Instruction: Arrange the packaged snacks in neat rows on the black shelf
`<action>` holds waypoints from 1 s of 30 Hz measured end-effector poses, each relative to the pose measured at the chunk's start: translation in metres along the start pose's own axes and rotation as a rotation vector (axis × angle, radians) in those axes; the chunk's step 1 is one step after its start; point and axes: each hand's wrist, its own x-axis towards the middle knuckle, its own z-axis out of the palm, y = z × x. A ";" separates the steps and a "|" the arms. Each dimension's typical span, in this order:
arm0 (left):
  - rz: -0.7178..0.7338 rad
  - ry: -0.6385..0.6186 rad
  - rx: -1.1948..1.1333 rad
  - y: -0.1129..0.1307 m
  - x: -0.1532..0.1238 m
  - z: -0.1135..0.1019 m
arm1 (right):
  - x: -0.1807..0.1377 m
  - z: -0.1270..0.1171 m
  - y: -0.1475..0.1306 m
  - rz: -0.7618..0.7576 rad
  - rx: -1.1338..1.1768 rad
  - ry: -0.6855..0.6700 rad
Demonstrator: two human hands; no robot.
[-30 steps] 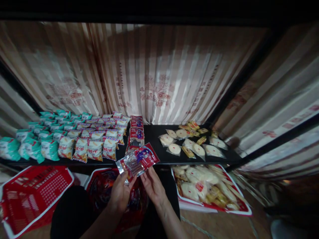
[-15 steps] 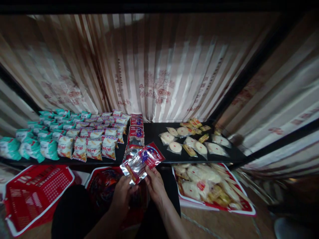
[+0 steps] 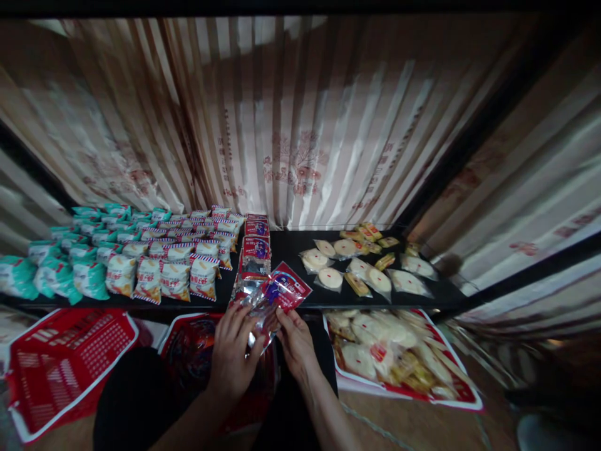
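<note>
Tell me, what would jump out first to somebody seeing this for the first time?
Probably the shiny red packet held near the middle, by the front edge of the black shelf. Next come the tight rows of teal bags and cream bags crowding the shelf's left side. Lower down on the right, a red basket heaped with pale packages stands out.

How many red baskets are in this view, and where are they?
3: a left basket, a middle basket partly hidden by the left hand, and a right basket filled with packets. More may be hidden.
</note>
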 end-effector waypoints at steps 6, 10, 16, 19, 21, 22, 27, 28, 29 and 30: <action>0.290 -0.050 0.362 -0.007 -0.004 0.020 | -0.009 0.005 -0.011 -0.071 0.012 0.017; 0.384 -0.016 0.503 -0.013 -0.004 0.026 | -0.017 0.008 -0.018 -0.071 0.000 -0.014; -0.051 -0.068 0.107 -0.007 0.007 0.025 | -0.014 0.004 -0.016 -0.069 -0.054 -0.063; -0.266 -0.045 -0.169 -0.002 0.017 0.020 | -0.004 -0.002 -0.010 -0.147 -0.085 0.079; -0.384 -0.037 -0.361 0.002 0.021 0.015 | 0.002 -0.005 -0.008 -0.175 -0.096 0.166; -0.433 -0.047 -0.453 0.005 0.022 0.013 | 0.004 -0.006 -0.008 -0.165 -0.096 0.169; -0.589 -0.136 -0.630 0.013 0.014 0.006 | 0.009 -0.002 -0.021 -0.039 -0.053 -0.002; -0.593 -0.189 -0.633 0.011 0.010 0.007 | 0.010 -0.002 -0.024 -0.011 -0.033 0.000; -0.585 -0.248 -0.633 0.008 0.006 0.009 | 0.011 -0.002 -0.026 0.022 -0.011 0.011; -0.569 -0.299 -0.624 0.003 0.002 0.011 | 0.013 -0.003 -0.027 0.049 0.009 0.027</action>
